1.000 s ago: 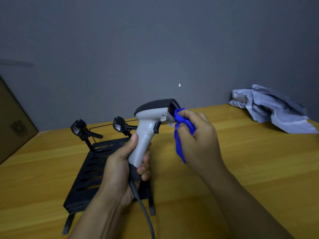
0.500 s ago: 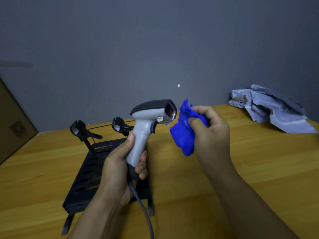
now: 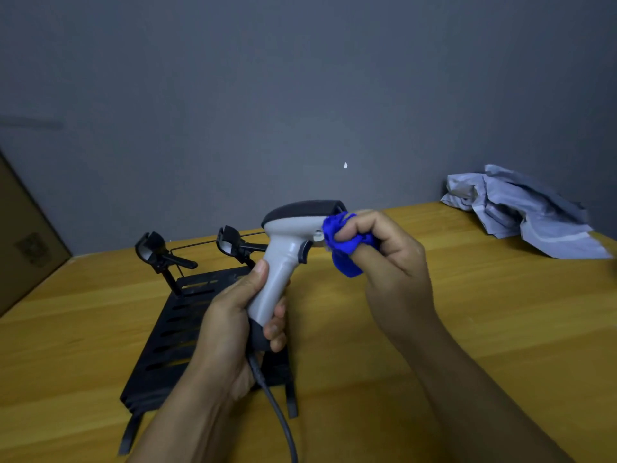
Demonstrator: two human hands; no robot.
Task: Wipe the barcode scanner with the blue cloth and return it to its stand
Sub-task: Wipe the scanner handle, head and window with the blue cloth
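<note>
Wooden worktop (image 3: 467, 329) below; left hand (image 3: 230, 325) wrapped around barcode scanner (image 3: 287, 248) grip, right hand (image 3: 390, 259) pinching blue cloth (image 3: 344, 248) against its nose. Behind, black stand (image 3: 173, 335). Risk: trailing cable (image 3: 277, 416) snagging stand during return.

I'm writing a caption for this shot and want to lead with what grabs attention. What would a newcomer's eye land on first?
First, the vivid blue cloth at centre, bunched in the right hand and pressed against the front of the grey barcode scanner, which the left hand grips by its handle. Behind it, the black stand sits on the wooden table. Crumpled grey fabric lies at the far right.
</note>
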